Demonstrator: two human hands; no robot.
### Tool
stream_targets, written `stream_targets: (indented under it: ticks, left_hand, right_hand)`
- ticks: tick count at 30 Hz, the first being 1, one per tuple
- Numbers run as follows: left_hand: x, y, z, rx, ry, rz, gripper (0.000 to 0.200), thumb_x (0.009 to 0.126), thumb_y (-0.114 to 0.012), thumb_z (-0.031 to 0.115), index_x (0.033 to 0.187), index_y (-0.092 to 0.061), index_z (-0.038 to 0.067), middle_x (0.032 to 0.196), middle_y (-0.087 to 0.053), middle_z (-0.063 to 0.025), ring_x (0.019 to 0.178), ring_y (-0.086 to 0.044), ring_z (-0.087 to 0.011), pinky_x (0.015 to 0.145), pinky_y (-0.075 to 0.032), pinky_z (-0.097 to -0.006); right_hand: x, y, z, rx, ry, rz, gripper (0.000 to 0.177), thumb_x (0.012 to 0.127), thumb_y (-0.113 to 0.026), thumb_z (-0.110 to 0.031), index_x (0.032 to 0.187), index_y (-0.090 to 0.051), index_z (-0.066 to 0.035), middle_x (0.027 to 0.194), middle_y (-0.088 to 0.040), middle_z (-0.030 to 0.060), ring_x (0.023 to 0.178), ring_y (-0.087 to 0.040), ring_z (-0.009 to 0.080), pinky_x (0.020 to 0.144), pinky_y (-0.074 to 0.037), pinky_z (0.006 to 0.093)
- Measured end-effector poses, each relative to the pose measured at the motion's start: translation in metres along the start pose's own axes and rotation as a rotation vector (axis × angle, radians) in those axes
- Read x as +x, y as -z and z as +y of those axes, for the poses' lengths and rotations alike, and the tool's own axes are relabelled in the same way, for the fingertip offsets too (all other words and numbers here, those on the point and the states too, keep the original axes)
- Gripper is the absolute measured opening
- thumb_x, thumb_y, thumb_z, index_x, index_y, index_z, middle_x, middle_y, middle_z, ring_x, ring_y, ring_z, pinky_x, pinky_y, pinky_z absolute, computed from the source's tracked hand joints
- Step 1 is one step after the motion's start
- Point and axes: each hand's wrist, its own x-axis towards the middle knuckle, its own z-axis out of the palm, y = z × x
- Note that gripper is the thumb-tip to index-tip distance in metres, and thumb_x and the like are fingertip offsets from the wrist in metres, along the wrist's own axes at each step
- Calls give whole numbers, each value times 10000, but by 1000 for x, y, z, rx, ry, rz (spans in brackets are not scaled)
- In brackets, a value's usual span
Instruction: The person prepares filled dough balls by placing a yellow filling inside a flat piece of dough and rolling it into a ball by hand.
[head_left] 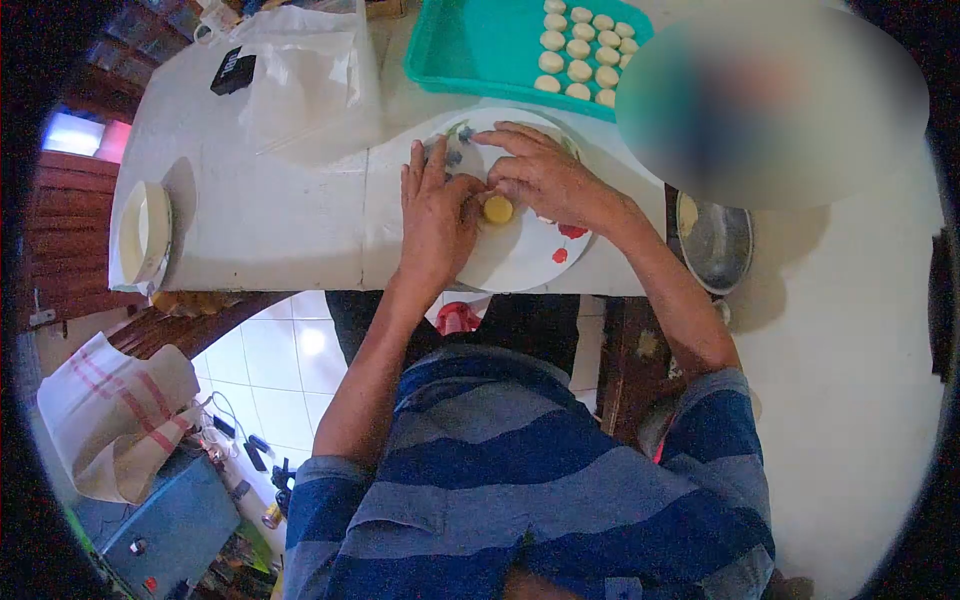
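A flat white plate (490, 268) with flower prints lies in front of me, and a small round yellow piece (497, 209) sits near its middle. My left hand (440, 215) comes in from the left, its thumb side closed in beside the yellow piece while the other fingers stretch away from me. From the right, my right hand (550, 175) pinches at the same spot, with its upper fingers extended over the plate. The fingertips of both hands meet just beyond the yellow piece; what they pinch is too small to make out.
Past the plate, a green tray (480, 75) holds rows of pale round dough pieces (579, 48). A clear plastic bag (310, 90) lies back left, and a white ring-shaped container (146, 232) stands at the left edge. A metal bowl (715, 245) is at right, beside a blurred area.
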Motion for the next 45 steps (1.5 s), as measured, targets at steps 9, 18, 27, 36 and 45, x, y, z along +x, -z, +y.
stream_targets:
  ticks: [9,18,27,36,45]
  left_hand:
    - [-7,7,4,-93,-21,-15,259,836,-711,53,1091,-751,77,1523,-401,-321,1442,-298,-553,1195,-256,-579]
    - [-16,8,0,-13,5,-45,265,822,-735,68,1086,-750,47,1531,-397,-305,1453,-294,-539,1192,-258,-596]
    - [-14,8,1,-48,27,-26,189,839,-730,86,1023,-770,69,1522,-425,-291,1458,-294,-534,1184,-247,-634]
    - [-19,11,8,-132,41,28,184,824,-731,57,1003,-776,66,1517,-426,-299,1446,-318,-535,1193,-260,-597]
    - [-18,13,12,-143,66,2,169,825,-745,64,989,-765,29,1510,-431,-301,1433,-334,-536,1191,-286,-564]
  right_hand:
    - [-23,10,-32,20,-21,108,204,875,-726,-155,1055,-728,-59,1448,-553,136,1381,-467,357,1158,-375,468]
    - [-43,-16,-45,-223,4,271,326,790,-772,-159,1109,-745,-98,1432,-563,109,1347,-515,317,1148,-411,480]
    - [-39,-13,-53,-204,-24,303,377,780,-774,-128,1154,-727,-108,1432,-552,89,1280,-573,311,1139,-429,502]
    - [-42,-15,-53,-265,9,277,286,807,-749,-107,1091,-720,-85,1423,-548,104,1251,-586,313,1055,-488,462]
    - [-43,-18,-56,-247,-37,293,276,834,-727,-111,1110,-724,-99,1413,-564,98,1243,-587,312,1041,-486,450]
